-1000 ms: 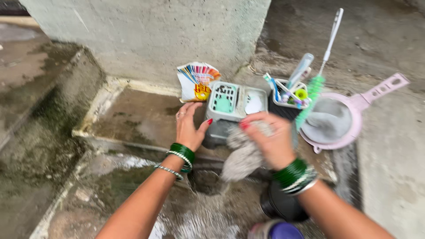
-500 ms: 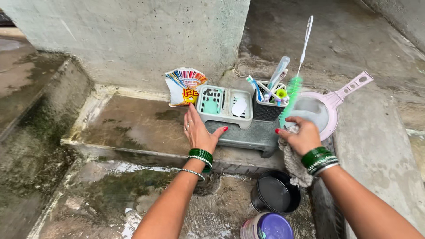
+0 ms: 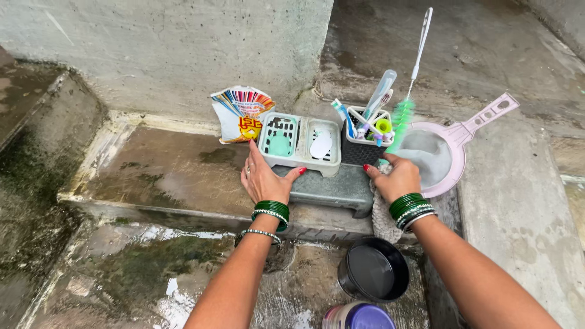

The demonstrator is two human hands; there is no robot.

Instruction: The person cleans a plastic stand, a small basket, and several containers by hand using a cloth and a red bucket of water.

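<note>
While the purple-lidded jar point(image 3: 359, 317) is cut off at the bottom edge, the left hand point(image 3: 262, 178) lies spread against the grey stand point(image 3: 332, 187), and the right hand point(image 3: 397, 178) bunches a grey cloth point(image 3: 382, 220) at its far end.

Crumpled striped multicoloured packet point(image 3: 241, 113) against concrete wall point(image 3: 183, 49)

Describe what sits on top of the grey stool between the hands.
On the grey stool stand a two-compartment soap tray holding a green bar and a white bar, and a dark caddy of brushes. The stool top beneath them is covered.
</note>
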